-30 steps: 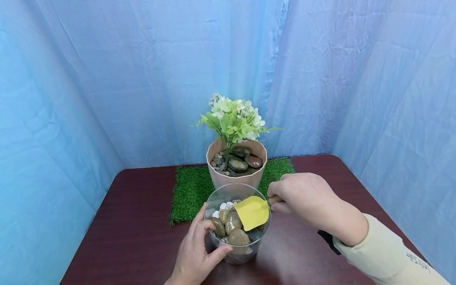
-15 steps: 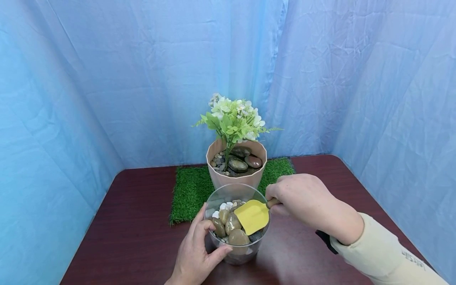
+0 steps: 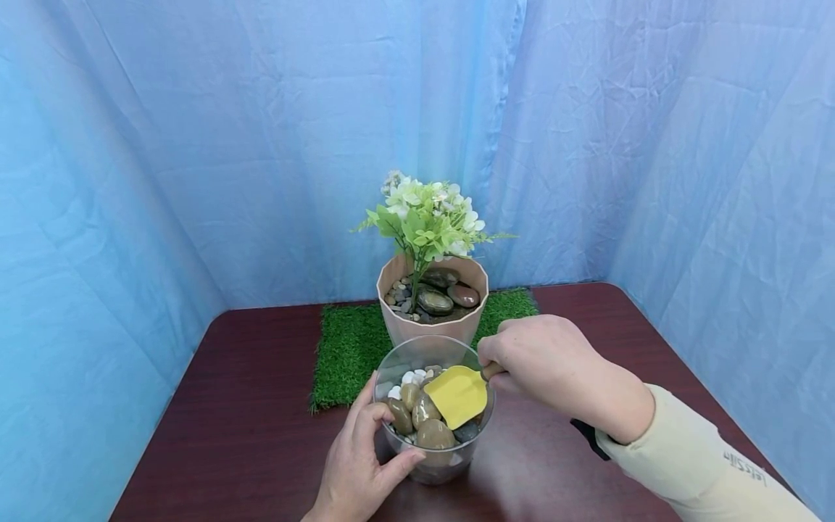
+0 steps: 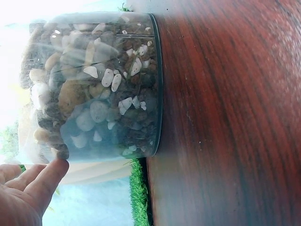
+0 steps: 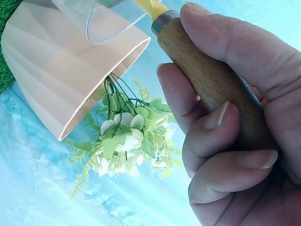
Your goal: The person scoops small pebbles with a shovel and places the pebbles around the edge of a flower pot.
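Observation:
A clear round container (image 3: 438,470) of stones stands on the table in front of me. My left hand (image 3: 360,451) holds its left side, with the thumb across the near rim. Large brown stones, small white pebbles and a dark stone show inside; through the wall in the left wrist view, layers of mixed pebbles (image 4: 98,112) appear. My right hand (image 3: 551,366) grips a small trowel by its wooden handle (image 5: 200,70), fingers curled round it. The trowel's yellow blade (image 3: 458,396) overlaps the stones at the container's right side, hiding some of them.
Behind the container, a pale pink pot (image 3: 430,330) with large dark stones and small pebbles bears a white-flowered plant (image 3: 430,217). It stands on a green turf mat (image 3: 349,355) on the dark red-brown table (image 3: 248,406). Blue curtains (image 3: 293,145) enclose the back and sides.
My right hand has shifted slightly left with the trowel. The blade dipped toward the near side, then slid left over the stones. My left hand keeps its hold on the container.

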Action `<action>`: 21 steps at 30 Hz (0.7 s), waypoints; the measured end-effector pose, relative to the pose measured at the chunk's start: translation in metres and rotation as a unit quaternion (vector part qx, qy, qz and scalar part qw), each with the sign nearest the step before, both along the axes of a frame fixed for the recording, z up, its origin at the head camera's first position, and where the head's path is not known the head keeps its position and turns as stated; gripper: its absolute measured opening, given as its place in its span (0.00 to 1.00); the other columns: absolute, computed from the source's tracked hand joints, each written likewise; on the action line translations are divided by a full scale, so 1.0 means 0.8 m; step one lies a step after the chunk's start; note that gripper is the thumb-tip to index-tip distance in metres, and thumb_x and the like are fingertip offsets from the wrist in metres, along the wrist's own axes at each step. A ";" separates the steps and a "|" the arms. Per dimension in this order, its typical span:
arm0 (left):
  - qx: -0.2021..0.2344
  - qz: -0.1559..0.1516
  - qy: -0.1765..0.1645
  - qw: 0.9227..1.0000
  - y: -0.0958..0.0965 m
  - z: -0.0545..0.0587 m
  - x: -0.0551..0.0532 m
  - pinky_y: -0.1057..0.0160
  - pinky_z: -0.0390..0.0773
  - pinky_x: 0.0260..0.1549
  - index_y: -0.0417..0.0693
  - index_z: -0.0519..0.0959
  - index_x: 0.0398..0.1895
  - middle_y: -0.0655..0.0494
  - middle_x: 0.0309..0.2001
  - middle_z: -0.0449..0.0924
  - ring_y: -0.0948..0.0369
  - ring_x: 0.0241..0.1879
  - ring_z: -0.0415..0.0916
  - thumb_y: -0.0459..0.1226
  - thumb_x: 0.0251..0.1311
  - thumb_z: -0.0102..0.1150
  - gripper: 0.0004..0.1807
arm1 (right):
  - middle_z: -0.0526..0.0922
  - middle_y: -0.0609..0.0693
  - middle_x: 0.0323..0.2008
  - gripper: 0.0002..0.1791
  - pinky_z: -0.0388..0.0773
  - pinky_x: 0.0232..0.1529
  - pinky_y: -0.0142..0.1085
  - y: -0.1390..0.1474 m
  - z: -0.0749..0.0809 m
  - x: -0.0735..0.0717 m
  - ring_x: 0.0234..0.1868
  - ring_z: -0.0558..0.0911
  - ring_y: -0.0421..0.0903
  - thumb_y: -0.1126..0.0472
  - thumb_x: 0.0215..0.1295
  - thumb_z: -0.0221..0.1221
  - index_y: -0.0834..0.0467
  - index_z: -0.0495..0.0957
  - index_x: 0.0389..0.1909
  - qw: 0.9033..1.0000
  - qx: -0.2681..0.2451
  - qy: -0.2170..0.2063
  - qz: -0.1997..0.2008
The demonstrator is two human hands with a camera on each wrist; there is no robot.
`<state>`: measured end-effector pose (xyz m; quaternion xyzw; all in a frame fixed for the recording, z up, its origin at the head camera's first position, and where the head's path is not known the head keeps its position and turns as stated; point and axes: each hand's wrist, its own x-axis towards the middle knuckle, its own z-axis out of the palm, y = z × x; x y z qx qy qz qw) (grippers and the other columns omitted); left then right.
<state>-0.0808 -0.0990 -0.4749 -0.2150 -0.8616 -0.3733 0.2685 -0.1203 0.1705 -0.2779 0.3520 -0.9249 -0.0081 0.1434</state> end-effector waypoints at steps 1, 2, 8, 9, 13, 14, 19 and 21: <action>0.000 0.000 0.001 1.000 0.000 0.000 0.000 0.49 0.86 0.48 0.51 0.73 0.50 0.44 0.79 0.61 0.45 0.75 0.67 0.56 0.56 0.76 0.30 | 0.53 0.36 0.19 0.25 0.49 0.22 0.32 0.000 0.000 0.000 0.22 0.52 0.34 0.71 0.49 0.59 0.42 0.57 0.14 1.000 0.001 -0.001 0.001; 0.001 -0.001 0.002 1.000 0.000 0.000 0.000 0.49 0.86 0.48 0.51 0.73 0.50 0.43 0.79 0.61 0.45 0.74 0.68 0.56 0.56 0.76 0.30 | 0.53 0.36 0.19 0.25 0.49 0.22 0.32 -0.001 0.000 -0.001 0.22 0.52 0.34 0.71 0.49 0.59 0.42 0.57 0.14 1.000 0.002 0.000 0.002; 0.005 -0.004 0.007 1.000 0.001 -0.001 0.000 0.51 0.86 0.48 0.50 0.73 0.50 0.42 0.79 0.62 0.45 0.74 0.69 0.56 0.56 0.76 0.30 | 0.52 0.37 0.20 0.26 0.48 0.22 0.32 -0.006 0.002 -0.003 0.23 0.51 0.34 0.72 0.49 0.61 0.42 0.57 0.15 1.000 0.012 0.000 0.014; 0.006 -0.004 0.006 1.000 0.001 -0.001 0.000 0.51 0.86 0.48 0.50 0.73 0.50 0.42 0.78 0.62 0.45 0.74 0.69 0.56 0.56 0.76 0.30 | 0.52 0.37 0.20 0.26 0.49 0.22 0.32 -0.008 0.002 -0.003 0.23 0.51 0.34 0.72 0.49 0.62 0.43 0.57 0.15 1.000 0.014 -0.005 0.020; 0.006 -0.004 0.004 1.000 0.001 0.000 0.000 0.51 0.86 0.47 0.50 0.73 0.50 0.41 0.78 0.62 0.44 0.72 0.70 0.57 0.56 0.76 0.30 | 0.54 0.36 0.19 0.26 0.52 0.22 0.30 -0.012 -0.002 -0.004 0.23 0.54 0.33 0.70 0.47 0.65 0.41 0.60 0.14 0.998 0.016 -0.034 0.044; 0.006 -0.004 0.003 1.000 0.001 0.000 0.000 0.51 0.86 0.47 0.51 0.73 0.50 0.41 0.78 0.62 0.44 0.72 0.70 0.57 0.56 0.76 0.30 | 0.54 0.36 0.19 0.25 0.53 0.22 0.30 -0.012 -0.003 -0.004 0.23 0.55 0.33 0.70 0.47 0.66 0.41 0.61 0.14 0.998 0.015 -0.042 0.049; 0.007 -0.006 -0.005 1.000 0.001 0.000 0.000 0.52 0.87 0.47 0.51 0.72 0.49 0.41 0.79 0.61 0.44 0.71 0.71 0.56 0.56 0.76 0.29 | 0.52 0.35 0.19 0.25 0.52 0.23 0.29 -0.011 -0.006 -0.005 0.24 0.55 0.33 0.71 0.46 0.64 0.42 0.61 0.14 0.997 0.000 -0.054 0.058; 0.008 -0.006 -0.004 1.000 0.001 0.000 -0.001 0.52 0.87 0.47 0.51 0.72 0.49 0.42 0.78 0.61 0.44 0.71 0.71 0.56 0.56 0.76 0.29 | 0.53 0.35 0.20 0.24 0.53 0.23 0.29 -0.010 -0.007 -0.007 0.24 0.56 0.32 0.71 0.47 0.63 0.41 0.62 0.15 0.996 -0.006 -0.060 0.062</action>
